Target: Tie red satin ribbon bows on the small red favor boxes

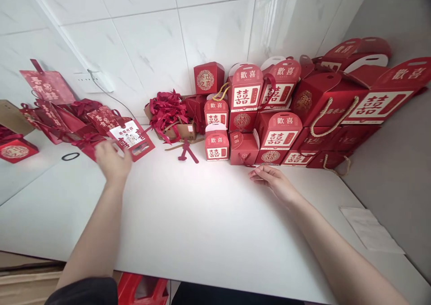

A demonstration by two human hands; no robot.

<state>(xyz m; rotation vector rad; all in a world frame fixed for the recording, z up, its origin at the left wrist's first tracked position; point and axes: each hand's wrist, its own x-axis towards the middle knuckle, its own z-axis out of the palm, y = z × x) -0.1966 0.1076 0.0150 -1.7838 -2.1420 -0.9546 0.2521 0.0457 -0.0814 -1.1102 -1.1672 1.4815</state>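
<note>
My left hand (113,161) is at the left of the table, slightly blurred, its fingertips against a red gift bag (88,147) with a ribbon bow. Part of its fingers is hidden, so the grip is unclear. Just right of it stands a red bag with a white printed card (129,136) and a small window. My right hand (273,181) hovers over the table in front of the stacked boxes. Its thumb and fingers are pinched together; whether something thin is between them I cannot make out. Closest to it is a small red box (245,148) with a handle.
Red and white gift boxes (283,132) are stacked along the wall, some with gold rope handles. A cardboard box holds tangled red ribbons (168,112); a loose ribbon (186,152) lies before it. A black ring (70,156), a cable and a white sheet (370,228) are also there.
</note>
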